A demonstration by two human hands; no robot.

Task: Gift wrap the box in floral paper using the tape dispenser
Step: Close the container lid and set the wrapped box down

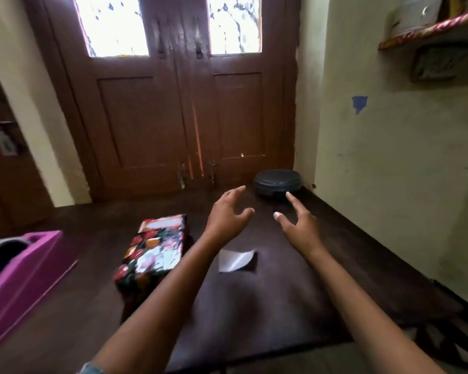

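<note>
Both hands are extended forward above the dark table (254, 306), in the centre of the frame.

Left hand (229, 211): fingers (237, 190) spread and only slightly bent, thumb held out to the side. It grips nothing and touches nothing.

Right hand (299, 222): likewise spread wide, with one finger (292, 198) pointing toward the top of the frame and the thumb turned inward toward the left hand. It also holds nothing. The two thumbs are near each other but apart.

The box (153, 252) lies flat on the table at centre left, just beside the left forearm. It is rectangular and covered in glossy floral paper, dark ground with red, orange and white blooms. Its far end shows a paler patch (detail blurred).

The tape dispenser (25, 273) sits at the lower left edge of the frame. It is a pink, blocky plastic body holding a dark roll, well apart from both hands.

A small white scrap (234, 260), one corner curled, lies on the table between the forearms. A dark round lidded container (277, 182) stands at the table's far end, against the brown panelled wooden door (173, 117).
</note>
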